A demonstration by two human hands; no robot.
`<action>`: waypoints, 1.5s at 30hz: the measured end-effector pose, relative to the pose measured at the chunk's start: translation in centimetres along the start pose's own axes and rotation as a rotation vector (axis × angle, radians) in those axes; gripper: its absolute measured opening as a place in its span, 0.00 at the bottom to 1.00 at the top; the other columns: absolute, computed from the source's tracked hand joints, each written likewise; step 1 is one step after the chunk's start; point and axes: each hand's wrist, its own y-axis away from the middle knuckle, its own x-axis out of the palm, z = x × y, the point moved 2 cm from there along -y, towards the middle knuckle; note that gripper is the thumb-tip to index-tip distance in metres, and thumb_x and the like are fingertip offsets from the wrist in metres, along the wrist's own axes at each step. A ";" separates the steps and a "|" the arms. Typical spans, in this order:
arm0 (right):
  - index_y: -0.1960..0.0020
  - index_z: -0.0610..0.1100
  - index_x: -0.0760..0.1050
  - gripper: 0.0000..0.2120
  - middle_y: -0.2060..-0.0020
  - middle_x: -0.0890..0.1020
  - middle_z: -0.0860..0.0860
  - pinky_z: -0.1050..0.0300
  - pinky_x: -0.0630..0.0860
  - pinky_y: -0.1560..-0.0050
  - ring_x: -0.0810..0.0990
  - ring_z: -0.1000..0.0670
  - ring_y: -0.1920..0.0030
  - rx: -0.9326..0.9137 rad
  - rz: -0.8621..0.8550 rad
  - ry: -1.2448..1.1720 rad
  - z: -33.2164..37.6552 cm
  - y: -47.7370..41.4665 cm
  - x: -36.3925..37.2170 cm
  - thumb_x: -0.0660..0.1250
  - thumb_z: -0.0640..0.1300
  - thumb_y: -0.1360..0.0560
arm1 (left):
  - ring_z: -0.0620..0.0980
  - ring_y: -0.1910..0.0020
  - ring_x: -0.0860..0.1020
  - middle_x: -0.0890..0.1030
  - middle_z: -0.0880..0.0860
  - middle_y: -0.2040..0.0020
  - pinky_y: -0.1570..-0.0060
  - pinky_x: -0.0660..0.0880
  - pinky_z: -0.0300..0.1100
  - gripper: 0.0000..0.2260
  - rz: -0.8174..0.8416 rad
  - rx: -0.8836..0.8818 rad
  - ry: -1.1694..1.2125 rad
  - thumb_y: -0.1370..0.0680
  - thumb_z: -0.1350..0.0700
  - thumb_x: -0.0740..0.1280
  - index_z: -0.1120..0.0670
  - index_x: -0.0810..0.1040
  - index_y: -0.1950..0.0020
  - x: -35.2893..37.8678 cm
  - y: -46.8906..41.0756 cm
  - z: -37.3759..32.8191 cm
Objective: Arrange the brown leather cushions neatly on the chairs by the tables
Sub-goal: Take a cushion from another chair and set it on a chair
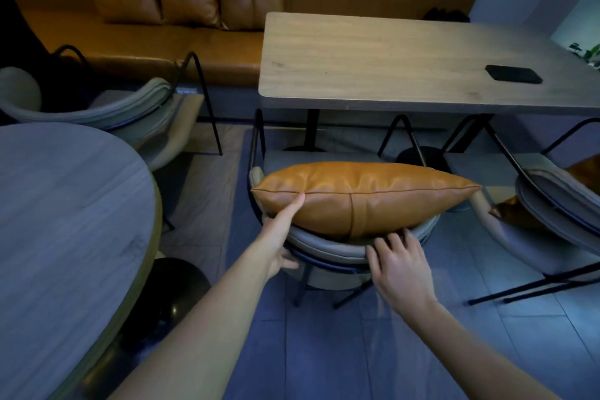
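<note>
Head view: hands (401, 265) seemingly steadying cushion (363, 196)

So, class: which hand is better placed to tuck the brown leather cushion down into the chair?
Probably the left hand: its fingers lie on the brown leather cushion, while the right hand rests lower, at the grey curved chair back.

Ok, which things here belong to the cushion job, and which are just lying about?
Job:
- brown cushion, both hands on it
- grey chair under it
- second cushion, right chair

Lying about:
- black phone-like slab on the rectangular table
- round table
</note>
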 end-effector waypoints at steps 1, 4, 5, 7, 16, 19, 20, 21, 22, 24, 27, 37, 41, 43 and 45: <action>0.54 0.39 0.81 0.09 0.62 0.80 0.42 0.34 0.76 0.45 0.78 0.34 0.57 -0.027 0.011 -0.008 1.1 0.0 -0.1 0.64 0.41 0.21 | 0.67 0.25 0.65 0.62 0.54 0.19 0.34 0.68 0.71 0.57 0.009 0.004 -0.002 0.41 0.27 0.76 0.40 0.52 0.18 -0.3 0.1 0.1; 0.46 0.38 0.82 0.20 0.58 0.83 0.41 0.37 0.78 0.46 0.81 0.36 0.56 -0.006 0.069 -0.077 4.6 -0.6 -0.3 0.69 0.54 0.24 | 0.66 0.27 0.68 0.65 0.55 0.21 0.36 0.69 0.70 0.57 0.025 0.017 -0.004 0.43 0.26 0.76 0.40 0.55 0.19 -1.0 0.1 0.2; 0.44 0.37 0.81 0.22 0.58 0.83 0.41 0.38 0.80 0.49 0.82 0.36 0.57 -0.022 0.095 -0.070 5.7 -1.0 -0.3 0.72 0.55 0.26 | 0.66 0.27 0.69 0.67 0.55 0.21 0.36 0.70 0.70 0.55 0.024 0.018 -0.004 0.41 0.26 0.76 0.41 0.56 0.20 -1.3 0.1 0.3; 0.46 0.37 0.81 0.24 0.61 0.83 0.40 0.41 0.81 0.56 0.82 0.36 0.62 -0.037 0.127 -0.062 7.1 -1.9 -0.6 0.79 0.54 0.32 | 0.65 0.28 0.70 0.68 0.55 0.23 0.38 0.71 0.69 0.52 0.020 0.020 -0.009 0.38 0.28 0.75 0.42 0.58 0.20 -1.8 0.1 0.3; 0.51 0.37 0.82 0.29 0.68 0.83 0.39 0.46 0.78 0.70 0.82 0.36 0.71 0.006 0.183 -0.004 8.5 -4.1 0.4 0.88 0.50 0.44 | 0.64 0.29 0.71 0.69 0.54 0.23 0.39 0.72 0.67 0.50 0.047 0.021 0.005 0.37 0.30 0.76 0.45 0.60 0.21 -2.5 -0.8 0.3; 0.51 0.37 0.81 0.26 0.68 0.83 0.39 0.47 0.78 0.68 0.83 0.36 0.69 0.003 0.160 0.001 8.6 -4.1 0.5 0.85 0.53 0.38 | 0.64 0.28 0.70 0.68 0.54 0.23 0.39 0.71 0.68 0.51 0.048 0.024 -0.003 0.37 0.30 0.76 0.45 0.59 0.20 -2.6 -1.2 0.3; 0.51 0.37 0.81 0.25 0.69 0.82 0.39 0.47 0.77 0.68 0.82 0.36 0.70 0.002 0.139 -0.011 8.6 -4.2 0.5 0.84 0.53 0.37 | 0.64 0.28 0.70 0.68 0.55 0.23 0.39 0.71 0.68 0.50 0.046 0.025 -0.001 0.35 0.30 0.76 0.46 0.59 0.20 -2.6 -1.3 0.4; 0.52 0.37 0.81 0.24 0.69 0.82 0.39 0.47 0.77 0.69 0.82 0.36 0.71 0.005 0.121 -0.022 8.6 -4.2 0.5 0.84 0.53 0.35 | 0.64 0.28 0.70 0.68 0.55 0.23 0.39 0.71 0.68 0.49 0.043 0.025 0.001 0.34 0.31 0.75 0.46 0.59 0.20 -2.6 -1.4 0.4; 0.52 0.37 0.81 0.23 0.70 0.82 0.39 0.47 0.76 0.69 0.81 0.36 0.71 0.007 0.104 -0.027 8.7 -4.2 0.5 0.83 0.53 0.34 | 0.64 0.28 0.70 0.68 0.55 0.23 0.39 0.71 0.68 0.48 0.039 0.024 0.002 0.33 0.31 0.75 0.47 0.59 0.20 -2.5 -1.5 0.5; 0.52 0.37 0.81 0.22 0.69 0.82 0.38 0.46 0.76 0.69 0.82 0.36 0.71 0.012 0.090 -0.029 8.8 -4.2 0.5 0.82 0.53 0.33 | 0.64 0.29 0.71 0.69 0.55 0.24 0.39 0.71 0.68 0.47 0.037 0.025 0.001 0.32 0.32 0.74 0.47 0.59 0.20 -2.5 -1.6 0.6; 0.53 0.36 0.80 0.22 0.70 0.82 0.37 0.46 0.77 0.69 0.82 0.36 0.71 0.021 0.092 -0.026 8.8 -4.2 0.6 0.83 0.52 0.34 | 0.64 0.29 0.71 0.70 0.55 0.24 0.40 0.72 0.67 0.48 0.044 0.028 -0.004 0.33 0.31 0.74 0.47 0.59 0.20 -2.5 -1.7 0.7; 0.45 0.41 0.78 0.19 0.62 0.85 0.41 0.46 0.78 0.62 0.85 0.37 0.63 -0.031 0.147 -0.019 8.4 -4.3 0.3 0.78 0.53 0.27 | 0.65 0.30 0.71 0.68 0.56 0.23 0.37 0.70 0.66 0.46 0.032 0.030 0.041 0.30 0.32 0.73 0.49 0.58 0.20 -2.2 -2.0 1.1; 0.31 0.45 0.68 0.17 0.43 0.84 0.45 0.48 0.74 0.46 0.83 0.41 0.43 -0.101 0.234 0.001 8.0 -4.9 -0.3 0.58 0.54 0.15 | 0.56 0.42 0.79 0.76 0.54 0.31 0.41 0.76 0.59 0.45 0.018 0.067 0.082 0.33 0.29 0.73 0.49 0.65 0.23 -1.3 -2.3 1.2; 0.31 0.45 0.66 0.17 0.42 0.83 0.45 0.48 0.74 0.44 0.83 0.41 0.41 -0.102 0.275 0.012 8.1 -4.8 -0.7 0.56 0.54 0.14 | 0.57 0.40 0.80 0.78 0.54 0.33 0.37 0.75 0.62 0.47 0.015 0.074 0.088 0.36 0.27 0.73 0.49 0.66 0.24 -1.1 -2.4 1.4; 0.31 0.45 0.66 0.16 0.41 0.83 0.45 0.48 0.74 0.43 0.83 0.41 0.41 -0.108 0.309 0.036 8.1 -4.8 -1.0 0.55 0.53 0.14 | 0.58 0.36 0.78 0.76 0.54 0.30 0.35 0.73 0.65 0.47 0.016 0.073 0.090 0.35 0.28 0.72 0.50 0.64 0.23 -1.0 -2.3 1.6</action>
